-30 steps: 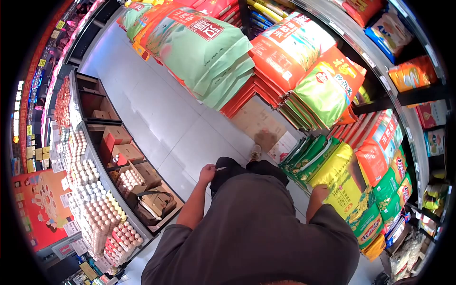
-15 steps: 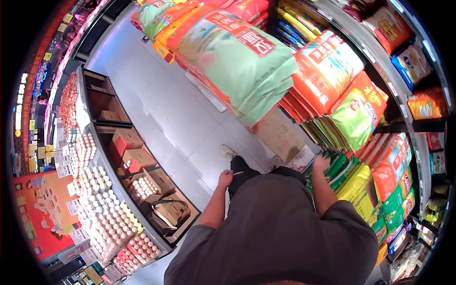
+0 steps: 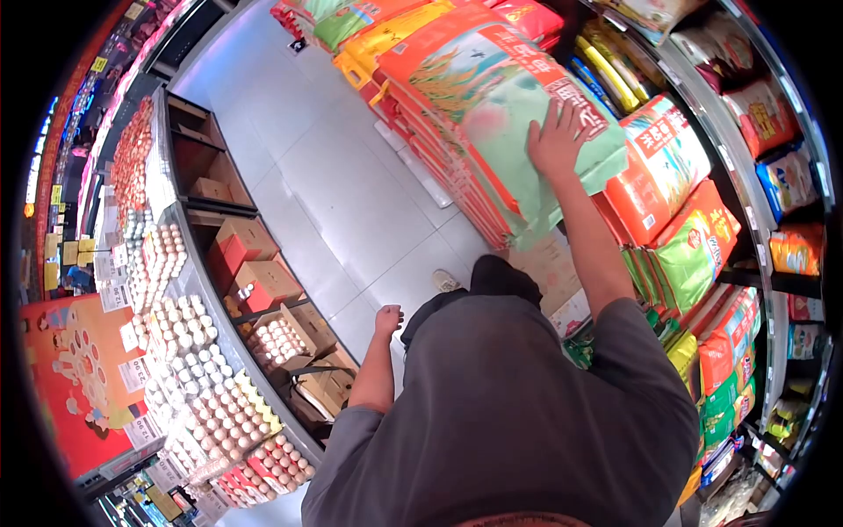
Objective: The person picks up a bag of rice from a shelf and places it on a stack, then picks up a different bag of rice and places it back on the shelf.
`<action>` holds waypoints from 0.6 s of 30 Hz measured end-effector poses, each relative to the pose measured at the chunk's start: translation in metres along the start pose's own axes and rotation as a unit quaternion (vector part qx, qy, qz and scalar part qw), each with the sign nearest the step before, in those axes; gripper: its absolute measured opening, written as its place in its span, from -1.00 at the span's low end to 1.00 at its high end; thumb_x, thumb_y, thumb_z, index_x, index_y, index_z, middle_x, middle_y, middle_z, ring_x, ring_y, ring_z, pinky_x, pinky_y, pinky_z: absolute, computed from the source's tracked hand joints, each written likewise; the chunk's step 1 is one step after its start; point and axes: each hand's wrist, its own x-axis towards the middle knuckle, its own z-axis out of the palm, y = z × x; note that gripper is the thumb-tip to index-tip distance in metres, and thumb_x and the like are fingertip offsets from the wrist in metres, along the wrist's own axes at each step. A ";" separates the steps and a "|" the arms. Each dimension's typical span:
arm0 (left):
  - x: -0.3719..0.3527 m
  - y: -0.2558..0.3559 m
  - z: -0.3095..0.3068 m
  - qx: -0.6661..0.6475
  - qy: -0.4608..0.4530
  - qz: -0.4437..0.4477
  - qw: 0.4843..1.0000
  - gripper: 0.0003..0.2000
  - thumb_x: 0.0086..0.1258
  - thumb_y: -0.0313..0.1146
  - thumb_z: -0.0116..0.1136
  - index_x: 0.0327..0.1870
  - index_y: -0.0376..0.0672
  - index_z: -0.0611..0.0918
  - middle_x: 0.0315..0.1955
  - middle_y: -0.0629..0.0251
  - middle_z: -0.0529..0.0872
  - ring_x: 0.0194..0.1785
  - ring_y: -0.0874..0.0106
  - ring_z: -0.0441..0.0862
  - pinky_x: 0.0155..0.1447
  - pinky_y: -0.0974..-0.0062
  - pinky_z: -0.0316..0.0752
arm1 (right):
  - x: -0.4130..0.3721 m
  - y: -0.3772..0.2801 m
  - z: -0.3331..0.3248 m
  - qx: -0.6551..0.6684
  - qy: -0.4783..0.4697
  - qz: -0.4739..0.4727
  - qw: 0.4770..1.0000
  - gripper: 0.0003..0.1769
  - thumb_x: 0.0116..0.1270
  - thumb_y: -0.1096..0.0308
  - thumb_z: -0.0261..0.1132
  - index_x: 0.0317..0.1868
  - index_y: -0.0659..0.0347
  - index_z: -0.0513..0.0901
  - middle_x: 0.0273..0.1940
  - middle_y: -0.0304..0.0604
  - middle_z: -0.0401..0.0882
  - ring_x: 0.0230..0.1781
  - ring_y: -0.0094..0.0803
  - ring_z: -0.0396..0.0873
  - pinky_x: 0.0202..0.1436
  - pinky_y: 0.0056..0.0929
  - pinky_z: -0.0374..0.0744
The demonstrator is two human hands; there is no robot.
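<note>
My right hand [image 3: 558, 145] lies flat, fingers spread, on the top bag [image 3: 505, 114] of a stack. That large bag is printed orange and pale green, with a rice-ear picture and white lettering, and looks like a rice bag. At my left side, my left hand [image 3: 389, 321] hangs in the air above the floor, its fingers curled in and nothing visible in them. Nearest to it is the egg stand's lower shelf, with an open carton of eggs [image 3: 279, 341].
Trays of eggs [image 3: 211, 395] cover the stand on the left, with cardboard boxes [image 3: 263, 285] below. More orange-and-white bags [image 3: 654, 171] and green bags [image 3: 698, 250] are stacked at right, before shelves of packaged goods [image 3: 760, 119]. Grey tiled floor [image 3: 325, 184] runs between.
My right hand has moved from low beside the green bags, forward and up onto the top rice bag. My left hand has swung slightly left. I have moved and turned a little.
</note>
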 end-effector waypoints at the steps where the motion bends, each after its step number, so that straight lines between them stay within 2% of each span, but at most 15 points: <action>1: 0.001 -0.002 -0.011 -0.002 0.002 -0.004 1.000 -0.71 0.38 -0.22 0.06 -0.03 -0.22 0.58 -0.31 0.19 0.71 -0.32 0.40 0.66 -0.33 0.40 0.58 | 0.006 -0.005 0.002 -0.011 0.000 0.024 1.000 -0.27 0.34 -0.01 0.02 0.40 0.25 0.19 0.41 0.25 0.07 0.48 0.14 -0.06 0.40 0.36 -0.15; 5: 0.015 -0.012 -0.033 -0.026 0.016 -0.042 0.999 -0.72 0.37 -0.23 0.05 -0.03 -0.20 0.58 -0.29 0.19 0.71 -0.33 0.38 0.66 -0.31 0.40 0.58 | 0.031 -0.007 0.008 -0.034 -0.024 0.013 0.999 -0.28 0.36 -0.04 0.00 0.41 0.22 0.19 0.42 0.24 0.05 0.47 0.15 -0.05 0.41 0.32 -0.15; 7: 0.016 -0.018 -0.037 -0.043 0.028 -0.075 0.996 -0.71 0.35 -0.23 0.06 -0.01 -0.19 0.58 -0.30 0.20 0.71 -0.35 0.38 0.66 -0.30 0.39 0.59 | 0.042 -0.007 0.016 -0.050 -0.001 -0.004 0.999 -0.29 0.36 -0.06 -0.01 0.40 0.18 0.21 0.40 0.24 0.10 0.46 0.13 -0.02 0.42 0.29 -0.13; 9: 0.020 -0.018 -0.038 -0.063 0.040 -0.091 0.993 -0.73 0.33 -0.23 0.08 -0.07 -0.18 0.62 -0.35 0.21 0.70 -0.37 0.38 0.65 -0.33 0.36 0.59 | 0.058 -0.009 0.020 -0.045 -0.020 0.019 0.999 -0.30 0.36 -0.08 -0.02 0.40 0.14 0.23 0.38 0.23 0.13 0.46 0.09 0.01 0.42 0.25 -0.10; 11: 0.026 -0.016 -0.043 0.010 0.022 -0.095 0.995 -0.76 0.32 -0.23 0.08 -0.16 -0.17 0.65 -0.41 0.23 0.69 -0.38 0.41 0.65 -0.38 0.36 0.59 | 0.075 -0.008 0.028 -0.064 -0.026 0.009 0.998 -0.30 0.37 -0.10 -0.03 0.41 0.10 0.23 0.39 0.21 0.14 0.45 0.06 0.05 0.42 0.24 -0.07; 12: 0.028 -0.012 -0.046 0.001 0.021 -0.088 0.996 -0.78 0.31 -0.25 0.08 -0.21 -0.18 0.67 -0.43 0.24 0.68 -0.41 0.43 0.64 -0.43 0.35 0.58 | 0.085 -0.007 0.033 -0.070 -0.043 0.032 0.996 -0.30 0.37 -0.12 -0.05 0.41 0.08 0.23 0.39 0.21 0.14 0.44 0.06 0.07 0.41 0.23 -0.05; 15: 0.064 -0.012 -0.063 0.043 0.019 -0.058 0.997 -0.77 0.32 -0.26 0.08 -0.17 -0.20 0.66 -0.43 0.24 0.69 -0.43 0.43 0.64 -0.43 0.39 0.59 | 0.119 -0.005 0.045 -0.050 -0.079 0.064 0.994 -0.32 0.39 -0.16 -0.10 0.42 -0.01 0.24 0.38 0.15 0.19 0.41 0.06 0.15 0.39 0.23 0.02; 18: 0.084 0.026 -0.081 0.024 0.020 -0.057 0.998 -0.76 0.33 -0.27 0.08 -0.13 -0.22 0.64 -0.40 0.20 0.70 -0.42 0.42 0.65 -0.39 0.45 0.60 | 0.159 0.003 0.057 -0.037 -0.216 0.180 0.959 -0.28 0.36 -0.23 -0.13 0.40 -0.02 0.28 0.34 0.07 0.31 0.38 0.05 0.23 0.38 0.18 0.11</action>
